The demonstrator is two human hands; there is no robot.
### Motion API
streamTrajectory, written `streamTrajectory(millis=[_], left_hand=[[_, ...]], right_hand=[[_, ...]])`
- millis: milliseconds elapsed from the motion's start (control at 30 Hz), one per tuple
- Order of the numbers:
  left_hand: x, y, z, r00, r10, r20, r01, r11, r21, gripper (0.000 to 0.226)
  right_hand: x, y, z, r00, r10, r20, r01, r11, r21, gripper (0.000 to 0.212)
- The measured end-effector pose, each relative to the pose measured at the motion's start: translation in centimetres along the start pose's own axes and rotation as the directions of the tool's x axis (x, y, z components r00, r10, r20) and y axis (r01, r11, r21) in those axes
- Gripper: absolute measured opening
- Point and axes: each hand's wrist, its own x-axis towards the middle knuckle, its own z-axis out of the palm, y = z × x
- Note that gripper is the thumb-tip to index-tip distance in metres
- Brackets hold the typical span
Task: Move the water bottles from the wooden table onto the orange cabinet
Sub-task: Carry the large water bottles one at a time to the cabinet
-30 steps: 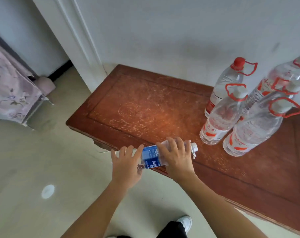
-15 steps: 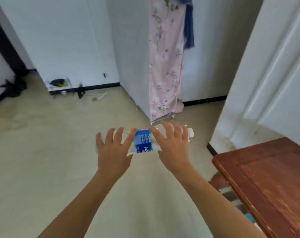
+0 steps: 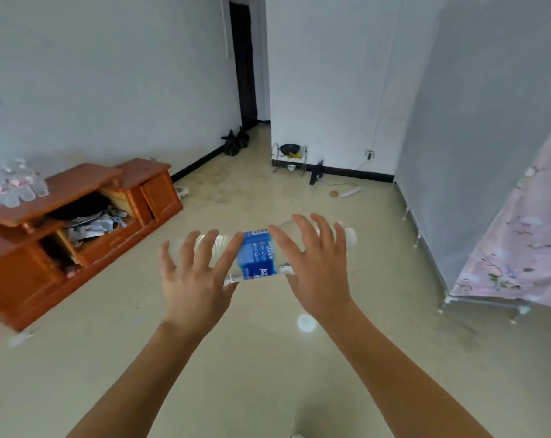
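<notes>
Plastic bottle (image 3: 257,258), clasped sideways by left hand (image 3: 194,281) and right hand (image 3: 319,273), should stay level until above the orange cabinet (image 3: 78,184).

A wide stretch of floor (image 3: 116,336) is lying open all the way to the orange cabinet (image 3: 24,279) at the left. Clear bottles (image 3: 12,188) are crowding the far-left part of its top, while the right part is sitting bare. A fabric wardrobe (image 3: 476,153) is standing along the right, well apart.
</notes>
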Motion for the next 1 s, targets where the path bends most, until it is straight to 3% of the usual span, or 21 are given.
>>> streamTrajectory(millis=[333, 667, 833, 1000], left_hand=[[13.9, -13.4, 10.7, 0.984, -0.179, 0.008, 0.174, 0.967, 0.185, 0.086], [13.4, -37.1, 19.9, 0.912, -0.407, -0.06, 0.399, 0.84, 0.367, 0.085], [15.2, -48.6, 23.2, 0.902, -0.426, -0.064, 0.416, 0.822, 0.389, 0.086], [19.0, -58.7, 27.9, 0.907, -0.414, -0.077, 0.411, 0.834, 0.367, 0.086]], right_hand=[[22.8, -2.0, 15.4, 0.986, -0.16, -0.048, 0.166, 0.967, 0.191, 0.082], [40.1, -21.9, 32.1, 0.894, -0.432, -0.118, 0.446, 0.833, 0.328, 0.089], [47.6, -30.9, 38.2, 0.884, -0.451, -0.122, 0.464, 0.812, 0.353, 0.09], [55.2, -36.2, 43.3, 0.902, -0.403, -0.153, 0.431, 0.836, 0.34, 0.077]])
